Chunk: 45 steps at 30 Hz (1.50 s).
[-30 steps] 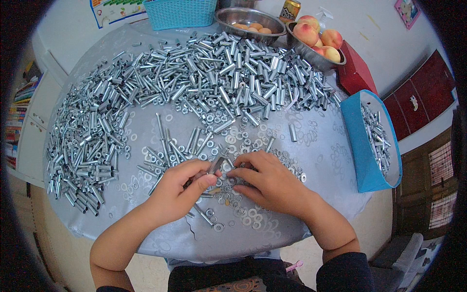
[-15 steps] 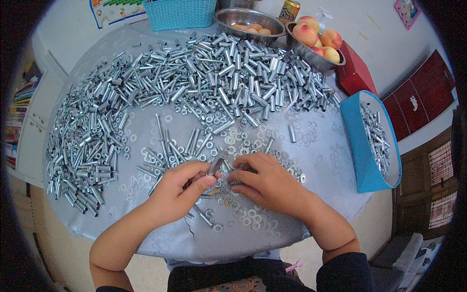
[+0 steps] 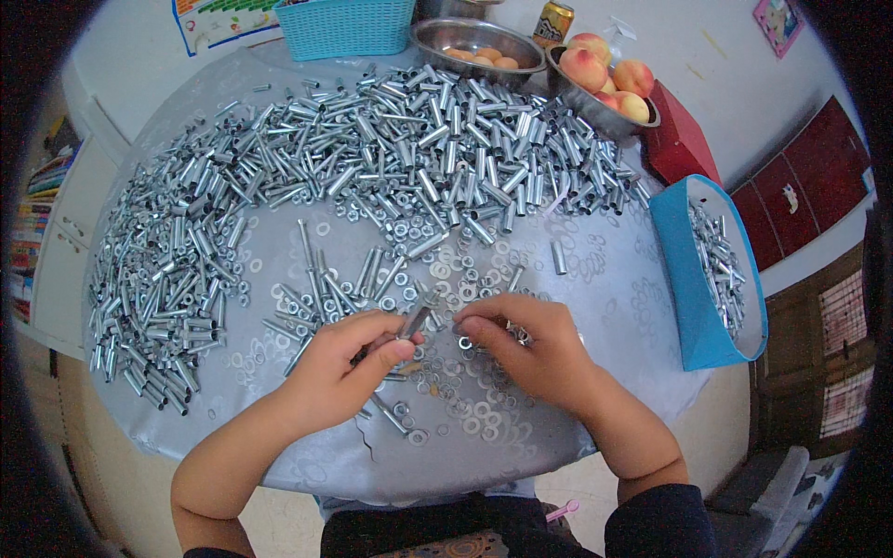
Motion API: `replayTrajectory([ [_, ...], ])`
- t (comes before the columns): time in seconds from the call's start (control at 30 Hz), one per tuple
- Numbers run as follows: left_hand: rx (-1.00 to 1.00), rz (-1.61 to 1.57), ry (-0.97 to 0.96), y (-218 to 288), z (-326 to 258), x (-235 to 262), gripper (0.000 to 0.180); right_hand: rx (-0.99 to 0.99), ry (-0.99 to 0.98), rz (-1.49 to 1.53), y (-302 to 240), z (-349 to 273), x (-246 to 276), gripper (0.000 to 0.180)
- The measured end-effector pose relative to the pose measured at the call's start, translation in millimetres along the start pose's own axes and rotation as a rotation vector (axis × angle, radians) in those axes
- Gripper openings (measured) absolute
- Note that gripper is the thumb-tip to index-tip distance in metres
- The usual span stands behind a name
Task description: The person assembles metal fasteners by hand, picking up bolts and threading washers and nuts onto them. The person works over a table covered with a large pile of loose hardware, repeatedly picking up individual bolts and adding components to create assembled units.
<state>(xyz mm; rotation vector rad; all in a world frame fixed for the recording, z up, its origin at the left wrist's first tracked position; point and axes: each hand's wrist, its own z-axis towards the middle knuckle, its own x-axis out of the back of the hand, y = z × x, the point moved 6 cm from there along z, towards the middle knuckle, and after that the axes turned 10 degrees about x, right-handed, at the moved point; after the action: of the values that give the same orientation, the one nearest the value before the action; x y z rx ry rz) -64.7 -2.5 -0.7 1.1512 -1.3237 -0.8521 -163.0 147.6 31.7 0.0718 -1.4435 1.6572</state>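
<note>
Between the thumb and fingers of my left hand is a metal bolt, tilted up to the right. It looks like it has a sleeve around it, though my fingers hide its lower end. Just right of it, my right hand is closed, thumb and fingertips pinched together. What lies in that pinch, if anything, is too small to make out. Loose washers and nuts are scattered below and around my right hand. Beside my left hand lies a small heap of long bolts.
A wide heap of metal sleeves and bolts curves across the table's back and left. At the right stands a blue fabric bin holding more metal parts. Bowls of eggs and peaches, a can and a turquoise basket line the back.
My right hand has lifted slightly from the washers, its spread fingers now drawn into a pinch near the bolt. My left hand keeps the bolt almost in place.
</note>
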Motion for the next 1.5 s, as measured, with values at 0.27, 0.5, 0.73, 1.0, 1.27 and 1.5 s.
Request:
replayTrajectory([
  [0.27, -0.187, 0.281, -0.09, 16, -3, -5, 0.016, 0.007, 0.13, 0.075, -5, -2, 9, 0.014],
  [0.5, -0.233, 0.267, -0.072, 16, -4, -6, 0.017, 0.322, 0.118, -0.214, -26, -2, 13, 0.016],
  [0.73, -0.147, 0.212, -0.056, 13, -4, -3, 0.016, 0.343, 0.152, -0.335, -21, 1, 16, 0.014],
  [1.0, -0.131, 0.164, -0.03, 10, -2, -2, 0.014, 0.228, 0.044, -0.419, 1, 5, 18, 0.014],
  [1.27, -0.105, 0.122, 0.007, 6, -2, 0, 0.016, 0.394, -0.232, -0.359, -4, 1, -3, 0.024],
  [1.5, -0.078, 0.125, -0.004, 6, -1, 0, 0.017, 0.372, -0.37, -0.409, -7, -6, -10, 0.031],
])
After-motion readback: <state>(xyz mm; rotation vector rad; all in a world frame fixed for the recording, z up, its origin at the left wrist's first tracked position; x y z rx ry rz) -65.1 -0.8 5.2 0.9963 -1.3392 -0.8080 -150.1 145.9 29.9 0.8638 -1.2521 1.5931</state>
